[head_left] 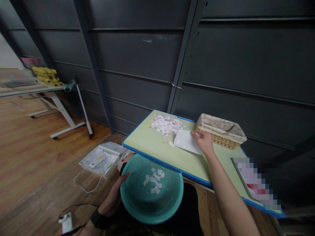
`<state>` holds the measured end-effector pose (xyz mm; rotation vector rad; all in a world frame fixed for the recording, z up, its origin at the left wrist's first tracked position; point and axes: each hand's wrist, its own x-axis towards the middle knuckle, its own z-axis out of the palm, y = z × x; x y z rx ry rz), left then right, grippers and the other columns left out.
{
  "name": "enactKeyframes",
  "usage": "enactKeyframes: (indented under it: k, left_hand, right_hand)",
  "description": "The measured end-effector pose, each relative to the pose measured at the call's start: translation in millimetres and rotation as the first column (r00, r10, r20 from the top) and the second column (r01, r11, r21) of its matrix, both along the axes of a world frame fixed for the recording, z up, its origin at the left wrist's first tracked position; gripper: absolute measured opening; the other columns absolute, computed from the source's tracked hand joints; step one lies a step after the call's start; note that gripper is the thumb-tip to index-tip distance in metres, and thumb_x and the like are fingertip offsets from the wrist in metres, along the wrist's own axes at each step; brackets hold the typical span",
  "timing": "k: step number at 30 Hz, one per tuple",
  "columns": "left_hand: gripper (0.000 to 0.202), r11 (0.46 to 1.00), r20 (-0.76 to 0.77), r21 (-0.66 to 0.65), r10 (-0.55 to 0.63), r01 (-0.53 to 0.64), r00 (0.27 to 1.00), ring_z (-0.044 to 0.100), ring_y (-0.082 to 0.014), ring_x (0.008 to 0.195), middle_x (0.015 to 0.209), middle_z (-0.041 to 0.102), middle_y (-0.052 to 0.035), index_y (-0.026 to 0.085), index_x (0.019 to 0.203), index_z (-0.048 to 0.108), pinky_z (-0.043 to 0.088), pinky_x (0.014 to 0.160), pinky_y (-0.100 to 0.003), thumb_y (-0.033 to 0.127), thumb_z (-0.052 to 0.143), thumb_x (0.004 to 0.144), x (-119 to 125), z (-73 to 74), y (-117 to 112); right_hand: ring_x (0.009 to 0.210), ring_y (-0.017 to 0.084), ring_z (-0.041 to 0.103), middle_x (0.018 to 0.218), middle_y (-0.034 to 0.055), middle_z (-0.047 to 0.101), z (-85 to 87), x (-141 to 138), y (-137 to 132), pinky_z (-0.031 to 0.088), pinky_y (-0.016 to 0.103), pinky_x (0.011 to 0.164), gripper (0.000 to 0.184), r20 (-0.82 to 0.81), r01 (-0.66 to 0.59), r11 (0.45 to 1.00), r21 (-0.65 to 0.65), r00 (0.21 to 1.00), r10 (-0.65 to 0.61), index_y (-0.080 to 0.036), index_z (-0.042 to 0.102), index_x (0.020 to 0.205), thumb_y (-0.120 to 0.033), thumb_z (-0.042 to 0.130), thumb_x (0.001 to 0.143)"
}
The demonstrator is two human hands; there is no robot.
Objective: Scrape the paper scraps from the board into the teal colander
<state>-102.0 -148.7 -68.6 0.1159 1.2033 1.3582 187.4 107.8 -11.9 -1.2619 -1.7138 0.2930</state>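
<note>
My right hand (pixel 203 141) pinches the upper edge of a white card (pixel 185 141), which is held tilted over the pale green tabletop (pixel 145 137). Just left of the card lies a heap of small paper pieces (pixel 165 124), white with some pink. On my lap rests a teal plastic colander (pixel 140 205). Several white paper pieces (pixel 154 179) are scattered in its bottom. My left hand (pixel 118 186) grips the colander's left rim, its fingers partly hidden beneath.
A lined wicker basket (pixel 225 139) stands behind my right hand. A blurred-out flat item lies at the table's right end. On the floor at left are an open white box (pixel 98 160) with a cable and a white adapter (pixel 66 223). Another table (pixel 31 88) stands farther left.
</note>
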Motion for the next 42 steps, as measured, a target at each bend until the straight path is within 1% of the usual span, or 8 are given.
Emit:
enactKeyframes:
  k: [6, 10, 15, 19, 25, 31, 35, 42]
  left_hand:
    - [0.05, 0.998, 0.007, 0.017, -0.067, 0.067, 0.998, 0.073, -0.0306, 0.109, 0.105, 0.082, -0.0123, 0.007, 0.13, 0.061, 0.052, 0.103, -0.04, 0.033, 0.064, 0.087, -5.5, -13.4, -2.1]
    - [0.05, 0.997, -0.003, 0.006, -0.076, 0.076, 0.997, 0.071, -0.0329, 0.113, 0.104, 0.083, -0.0113, 0.006, 0.129, 0.062, 0.053, 0.103, -0.039, 0.034, 0.062, 0.088, -4.1, -12.4, -2.1]
    - [0.052, 0.996, -0.008, 0.022, -0.083, 0.083, 0.997, 0.07, -0.0341, 0.114, 0.104, 0.082, -0.0122, 0.01, 0.131, 0.06, 0.054, 0.101, -0.037, 0.035, 0.064, 0.086, -2.1, -11.9, -1.1]
    - [0.057, 0.996, 0.01, 0.023, -0.084, 0.084, 0.996, 0.07, -0.0337, 0.115, 0.102, 0.083, -0.0135, 0.005, 0.135, 0.056, 0.054, 0.102, -0.035, 0.034, 0.063, 0.086, -0.5, -7.4, -1.1]
    - [0.047, 0.998, -0.017, -0.008, -0.056, 0.056, 0.998, 0.071, -0.0334, 0.111, 0.094, 0.084, -0.0099, 0.007, 0.128, 0.061, 0.055, 0.1, -0.037, 0.03, 0.061, 0.087, 1.1, -5.4, -0.5]
    - [0.048, 0.996, 0.003, 0.024, -0.09, 0.09, 0.996, 0.072, -0.0339, 0.108, 0.095, 0.084, -0.0107, 0.005, 0.128, 0.062, 0.057, 0.096, -0.034, 0.033, 0.06, 0.089, -0.7, -12.8, -1.3]
    - [0.052, 0.997, 0.022, 0.026, -0.077, 0.076, 0.997, 0.072, -0.0321, 0.11, 0.099, 0.083, -0.0111, 0.007, 0.132, 0.059, 0.057, 0.097, -0.032, 0.032, 0.063, 0.087, 0.6, -10.0, -1.9]
    - [0.057, 0.995, 0.008, 0.041, -0.095, 0.095, 0.995, 0.07, -0.034, 0.113, 0.106, 0.082, -0.0132, 0.005, 0.134, 0.056, 0.056, 0.099, -0.037, 0.035, 0.064, 0.086, -1.1, -13.9, -2.3]
  right_hand:
    - [0.076, 0.03, 0.069, 0.08, 0.0101, 0.078, -1.2, 0.1, 1.5, 0.049, 0.04, 0.075, 0.043, -0.053, -0.019, 1.0, -0.016, 0.998, 0.018, -0.018, 0.078, 0.076, -0.056, 0.059, 0.073]
    - [0.072, 0.028, 0.068, 0.078, 0.0091, 0.077, -0.7, -1.3, 0.7, 0.048, 0.038, 0.07, 0.042, -0.057, -0.091, 0.995, -0.049, 0.994, 0.088, -0.019, 0.078, 0.074, -0.057, 0.06, 0.072]
    - [0.07, 0.028, 0.067, 0.077, 0.0098, 0.077, 0.3, -2.1, 0.3, 0.048, 0.038, 0.071, 0.045, -0.078, -0.028, 0.999, -0.035, 0.997, 0.026, -0.018, 0.079, 0.075, -0.058, 0.059, 0.072]
    - [0.071, 0.028, 0.067, 0.077, 0.0103, 0.077, 0.2, -5.3, -1.2, 0.048, 0.039, 0.071, 0.045, -0.053, -0.043, 0.999, -0.025, 0.998, 0.042, -0.018, 0.079, 0.076, -0.057, 0.058, 0.072]
    - [0.075, 0.027, 0.068, 0.082, 0.01, 0.078, 0.1, -6.8, -2.8, 0.049, 0.037, 0.071, 0.042, -0.063, -0.112, 0.992, -0.061, 0.992, 0.108, -0.018, 0.079, 0.078, -0.056, 0.061, 0.073]
    - [0.072, 0.027, 0.067, 0.079, 0.0092, 0.078, -0.9, -5.0, -0.5, 0.048, 0.037, 0.069, 0.045, -0.072, -0.081, 0.995, -0.055, 0.994, 0.077, -0.018, 0.079, 0.078, -0.059, 0.06, 0.073]
    - [0.07, 0.026, 0.066, 0.081, 0.0104, 0.078, -0.7, -9.3, -2.4, 0.047, 0.035, 0.064, 0.045, -0.066, -0.147, 0.986, -0.082, 0.988, 0.142, -0.017, 0.08, 0.079, -0.058, 0.062, 0.072]
    - [0.072, 0.026, 0.067, 0.081, 0.0102, 0.078, 0.1, -8.4, -2.8, 0.047, 0.036, 0.068, 0.042, -0.097, -0.133, 0.987, -0.086, 0.987, 0.125, -0.017, 0.079, 0.077, -0.056, 0.063, 0.071]
